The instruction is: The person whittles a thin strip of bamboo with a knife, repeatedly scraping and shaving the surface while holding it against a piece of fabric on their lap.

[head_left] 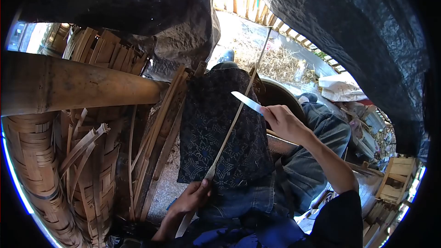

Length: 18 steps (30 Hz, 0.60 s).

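A long thin bamboo strip (233, 124) runs from the lower middle up to the top of the view, across a dark patterned cloth (197, 128) on the lap. Near the strip's lower, wider end, my left hand (195, 196) is closed on it. My right hand (285, 124) is wrapped round the handle of a knife, which is mostly hidden by the fingers. The pale knife blade (246, 101) points up and left and crosses over the strip.
A thick bamboo pole (82, 82) juts in from the left, above woven bamboo baskets (34, 165) and upright split strips. Black plastic sheeting (367, 32) hangs overhead. Straw (275, 62) lies on the ground ahead. A wooden crate (397, 179) stands at right.
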{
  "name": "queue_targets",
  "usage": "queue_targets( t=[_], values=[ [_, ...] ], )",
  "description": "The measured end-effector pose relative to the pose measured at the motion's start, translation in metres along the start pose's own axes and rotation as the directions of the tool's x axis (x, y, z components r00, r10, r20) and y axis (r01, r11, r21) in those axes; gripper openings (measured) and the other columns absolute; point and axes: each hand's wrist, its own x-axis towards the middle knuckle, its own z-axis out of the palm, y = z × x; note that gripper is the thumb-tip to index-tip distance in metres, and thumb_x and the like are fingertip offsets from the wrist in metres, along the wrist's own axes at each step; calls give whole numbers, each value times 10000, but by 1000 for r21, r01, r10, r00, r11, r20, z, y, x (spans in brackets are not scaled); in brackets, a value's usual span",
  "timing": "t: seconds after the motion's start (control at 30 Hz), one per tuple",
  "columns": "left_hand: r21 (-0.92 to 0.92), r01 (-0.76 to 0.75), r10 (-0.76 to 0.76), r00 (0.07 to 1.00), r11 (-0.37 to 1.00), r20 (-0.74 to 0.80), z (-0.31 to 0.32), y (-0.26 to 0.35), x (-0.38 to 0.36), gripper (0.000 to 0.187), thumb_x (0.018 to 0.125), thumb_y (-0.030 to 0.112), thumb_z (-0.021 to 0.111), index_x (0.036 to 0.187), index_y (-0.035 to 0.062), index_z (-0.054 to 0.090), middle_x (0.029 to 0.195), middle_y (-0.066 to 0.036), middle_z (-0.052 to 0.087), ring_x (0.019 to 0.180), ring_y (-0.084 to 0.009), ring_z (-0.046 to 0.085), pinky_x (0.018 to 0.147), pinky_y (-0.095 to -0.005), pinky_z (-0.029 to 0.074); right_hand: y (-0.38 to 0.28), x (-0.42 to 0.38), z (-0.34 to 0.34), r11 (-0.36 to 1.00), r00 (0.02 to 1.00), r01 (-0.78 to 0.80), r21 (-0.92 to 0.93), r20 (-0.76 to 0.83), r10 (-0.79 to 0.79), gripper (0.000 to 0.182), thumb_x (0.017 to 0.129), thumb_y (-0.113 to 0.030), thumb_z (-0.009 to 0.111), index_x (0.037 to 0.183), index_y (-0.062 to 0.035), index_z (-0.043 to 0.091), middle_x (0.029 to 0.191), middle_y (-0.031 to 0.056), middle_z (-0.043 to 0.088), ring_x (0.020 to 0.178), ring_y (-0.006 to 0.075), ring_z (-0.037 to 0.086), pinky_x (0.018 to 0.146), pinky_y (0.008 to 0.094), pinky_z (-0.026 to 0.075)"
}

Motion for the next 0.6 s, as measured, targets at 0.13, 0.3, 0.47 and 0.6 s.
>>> queue_targets(
  t=[0.13, 0.3, 0.47, 0.6],
  values=[
    [2, -9, 9, 1000, 1000, 14, 1, 3, 2, 491, 992, 469, 319, 759, 78, 504, 583, 52, 397, 509, -49, 355, 462, -222, 283, 16, 10, -3, 999, 1000, 8, -41, 10, -7, 429, 985, -246, 444, 674, 46, 501, 519, 217, 415, 412, 340, 372, 442, 412, 304],
    [7, 12, -12, 1000, 1000, 12, 2, 10, 0, 489, 994, 465, 313, 759, 80, 501, 586, 52, 397, 512, -48, 350, 464, -222, 279, 27, 31, -14, 979, 965, -201, 15, 175, 195, 451, 997, -285, 414, 682, 25, 502, 469, 143, 388, 377, 216, 361, 412, 384, 285],
    [-20, -28, 28, 999, 999, 24, 2, 7, 0, 492, 990, 471, 325, 752, 78, 501, 576, 51, 395, 509, -48, 349, 461, -225, 277, 19, 11, 3, 991, 978, -100, 86, 194, 82, 481, 999, -314, 407, 665, 25, 480, 478, 107, 346, 430, 150, 294, 413, 372, 270],
    [-13, 0, 0, 1000, 1000, 5, 4, 7, 0, 497, 987, 474, 333, 744, 74, 501, 570, 52, 394, 502, -50, 348, 457, -224, 277, 23, 27, -7, 962, 949, -270, 49, 183, 257, 487, 1012, -343, 341, 696, -4, 489, 471, 61, 370, 405, 113, 363, 391, 338, 294]
  ],
)
